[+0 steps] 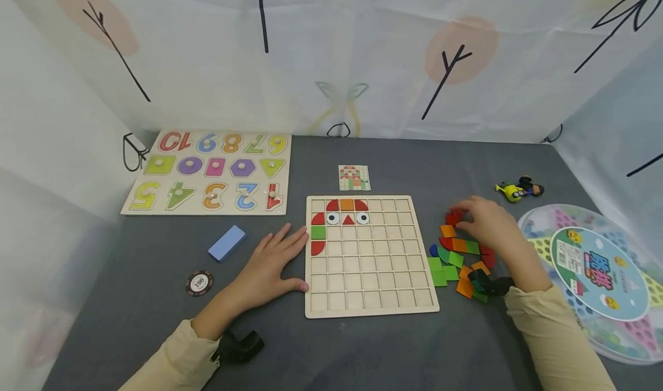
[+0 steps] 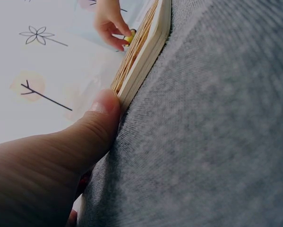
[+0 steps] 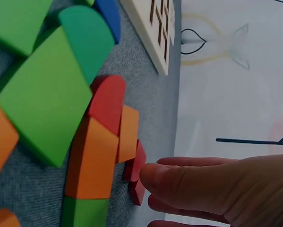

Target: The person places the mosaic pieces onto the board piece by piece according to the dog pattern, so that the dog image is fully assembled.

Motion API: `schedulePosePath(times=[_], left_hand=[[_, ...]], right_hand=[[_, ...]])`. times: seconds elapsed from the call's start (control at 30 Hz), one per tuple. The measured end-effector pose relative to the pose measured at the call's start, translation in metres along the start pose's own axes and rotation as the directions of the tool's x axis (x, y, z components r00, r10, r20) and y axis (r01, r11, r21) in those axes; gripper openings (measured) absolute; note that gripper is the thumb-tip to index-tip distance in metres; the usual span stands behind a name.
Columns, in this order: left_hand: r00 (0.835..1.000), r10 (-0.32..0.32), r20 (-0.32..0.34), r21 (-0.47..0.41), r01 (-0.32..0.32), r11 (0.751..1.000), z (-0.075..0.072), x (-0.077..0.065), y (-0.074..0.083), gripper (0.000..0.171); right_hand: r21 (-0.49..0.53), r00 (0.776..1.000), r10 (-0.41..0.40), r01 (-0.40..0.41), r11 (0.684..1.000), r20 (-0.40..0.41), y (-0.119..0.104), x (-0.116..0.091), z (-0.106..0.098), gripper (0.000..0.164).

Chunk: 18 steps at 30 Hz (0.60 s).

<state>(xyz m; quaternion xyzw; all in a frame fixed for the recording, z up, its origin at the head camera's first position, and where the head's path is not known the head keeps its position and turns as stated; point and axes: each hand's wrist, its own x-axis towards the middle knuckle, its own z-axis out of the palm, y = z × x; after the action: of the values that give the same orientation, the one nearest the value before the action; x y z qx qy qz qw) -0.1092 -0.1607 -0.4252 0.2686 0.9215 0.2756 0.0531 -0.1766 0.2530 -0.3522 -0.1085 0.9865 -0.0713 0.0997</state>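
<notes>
A wooden grid board [image 1: 373, 264] lies in the middle of the table. Red, orange and green pieces and two eye tiles [image 1: 332, 218] fill some of its upper and left cells. My left hand [image 1: 266, 267] rests spread at its left side; the thumb [image 2: 103, 106] touches the board's edge. To the right of the board is a loose pile of coloured blocks [image 1: 456, 258]. My right hand [image 1: 489, 221] reaches over the far end of this pile, fingertips beside red blocks [image 3: 136, 165]. I see no block held between thumb and fingers.
A small pattern card [image 1: 354, 178] lies beyond the board. At the back left is a number puzzle [image 1: 207, 172]. A blue block [image 1: 227, 243] and a poker chip [image 1: 199, 283] sit left of the left hand. Toy figures [image 1: 519, 189] and a round plastic case [image 1: 601, 276] are at right.
</notes>
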Motion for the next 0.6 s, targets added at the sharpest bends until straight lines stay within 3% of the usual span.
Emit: schedulePosePath(times=[0.17,0.6], left_hand=[[1.000,0.000,-0.002,0.003,0.000,1.000,0.0002,-0.0011,-0.0005,0.094],[1.000,0.013,-0.003,-0.009,-0.013,1.000,0.0000,-0.0002,0.0005,0.094]], right_hand=[[-0.006,0.999,0.016,-0.016,1.000,0.029,0.0016,0.0024,0.0029,0.036],[-0.038,0.995,0.101,-0.101,0.994,-0.017,-0.0068,0.0098,0.0068,0.033]])
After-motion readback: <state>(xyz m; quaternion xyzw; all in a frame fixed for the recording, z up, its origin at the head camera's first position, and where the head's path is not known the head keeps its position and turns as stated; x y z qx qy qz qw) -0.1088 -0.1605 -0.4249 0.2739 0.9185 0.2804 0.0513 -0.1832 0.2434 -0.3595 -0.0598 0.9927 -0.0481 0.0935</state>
